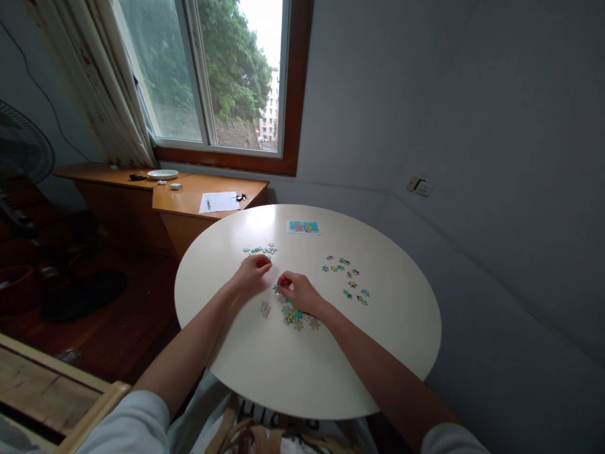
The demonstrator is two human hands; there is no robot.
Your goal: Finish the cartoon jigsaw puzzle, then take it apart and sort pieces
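My right hand (pixel 301 293) pinches a small teal jigsaw puzzle piece (pixel 275 288) between its fingertips, just over a mixed pile of puzzle pieces (pixel 293 315). Some in that pile lie picture side up, others show their grey backs. To its left, my left hand (pixel 254 270) has its fingers drawn together, and whatever may be in them is hidden. It hovers close to a group of mostly teal pieces (pixel 259 250), partly covering them. A small cluster of grey-backed pieces (pixel 265 309) lies between my forearms.
On the round white table (pixel 378 353), multicoloured puzzle pieces (pixel 352 285) are scattered at the right. A picture card (pixel 303 227) lies near the far edge. Beyond stands a wooden desk (pixel 189 183) with paper (pixel 219 202) on it. A fan (pixel 21 145) is at the left.
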